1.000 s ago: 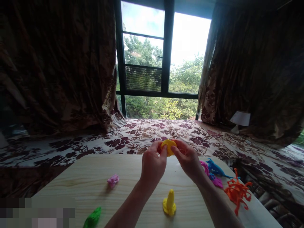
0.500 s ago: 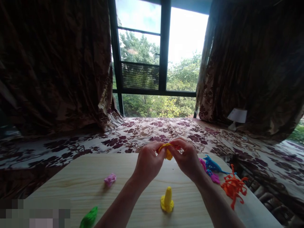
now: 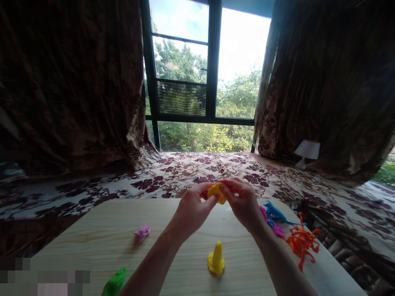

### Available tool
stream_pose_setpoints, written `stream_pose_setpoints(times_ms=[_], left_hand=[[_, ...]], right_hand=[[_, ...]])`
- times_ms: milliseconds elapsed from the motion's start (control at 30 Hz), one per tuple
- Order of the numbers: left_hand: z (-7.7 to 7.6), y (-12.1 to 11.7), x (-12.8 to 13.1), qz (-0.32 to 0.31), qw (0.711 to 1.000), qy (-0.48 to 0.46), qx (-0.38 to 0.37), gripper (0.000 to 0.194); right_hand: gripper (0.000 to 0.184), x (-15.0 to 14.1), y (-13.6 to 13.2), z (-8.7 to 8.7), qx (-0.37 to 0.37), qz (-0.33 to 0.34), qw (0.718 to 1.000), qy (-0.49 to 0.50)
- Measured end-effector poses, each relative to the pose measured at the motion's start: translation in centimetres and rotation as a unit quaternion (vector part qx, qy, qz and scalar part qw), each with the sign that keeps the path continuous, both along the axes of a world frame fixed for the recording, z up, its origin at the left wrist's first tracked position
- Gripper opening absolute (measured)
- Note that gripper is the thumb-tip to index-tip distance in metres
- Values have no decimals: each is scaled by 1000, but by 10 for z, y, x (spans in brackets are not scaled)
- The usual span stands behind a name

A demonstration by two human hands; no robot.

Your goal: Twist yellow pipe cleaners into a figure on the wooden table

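Between my two hands, above the far part of the table, is a flattened yellow piece of modelling clay point(image 3: 218, 194). The thumb and fingers of my left hand point(image 3: 195, 205) pinch its left side. My right hand point(image 3: 242, 201) grips the right side, its thumb pressed on the face of the piece. Nearer to me, between my forearms, a yellow clay shape point(image 3: 217, 259) stands upright, a rounded column on a flat round base. It touches neither hand.
On the pale wooden table point(image 3: 101, 238) lie a pink clay lump point(image 3: 142, 233) and a green clay piece point(image 3: 115, 281) at left. Blue clay point(image 3: 276, 213), magenta clay point(image 3: 277, 230) and stringy orange clay point(image 3: 303, 240) lie by the right edge. Behind stands a small lamp point(image 3: 307, 150).
The yellow clay in my hands has turned, so more of its flat face shows. My right thumb has shifted onto it. The pieces on the table have stayed put.
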State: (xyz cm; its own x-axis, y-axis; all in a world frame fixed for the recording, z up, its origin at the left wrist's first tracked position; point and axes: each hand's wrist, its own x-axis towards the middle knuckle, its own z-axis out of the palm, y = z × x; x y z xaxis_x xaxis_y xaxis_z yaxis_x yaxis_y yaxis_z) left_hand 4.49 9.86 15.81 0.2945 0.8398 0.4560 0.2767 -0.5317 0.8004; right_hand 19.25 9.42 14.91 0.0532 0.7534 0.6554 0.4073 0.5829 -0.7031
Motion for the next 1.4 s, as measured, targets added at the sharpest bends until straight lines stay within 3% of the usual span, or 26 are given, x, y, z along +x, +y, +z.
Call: stream_pose_setpoints(times_ms=[133,300,400,800,1100,1300,1400], left_hand=[[2,2,1,7,998,-54,-13,29],[3,4,-1,-16,995,-83,-43,30],[3,3,-1,4,995,-91,-34,29],[11,-8,2,53,994,30,91,20],[4,-15,12,222,937,178,204,21],[-6,-3,12,181,978,31,102,22],[-5,-1,7,141,986,28,83,27]], right_hand=[[20,-1,-4,3,-9,23,1000,-8],[10,2,-4,6,11,2,1000,-23],[11,2,-6,8,19,-1,999,-34],[9,0,-10,10,23,43,998,-47],[13,-21,-11,-1,23,-59,998,-26],[14,-11,-2,-2,-34,5,999,-3],[12,-4,-2,0,-19,8,999,-38]])
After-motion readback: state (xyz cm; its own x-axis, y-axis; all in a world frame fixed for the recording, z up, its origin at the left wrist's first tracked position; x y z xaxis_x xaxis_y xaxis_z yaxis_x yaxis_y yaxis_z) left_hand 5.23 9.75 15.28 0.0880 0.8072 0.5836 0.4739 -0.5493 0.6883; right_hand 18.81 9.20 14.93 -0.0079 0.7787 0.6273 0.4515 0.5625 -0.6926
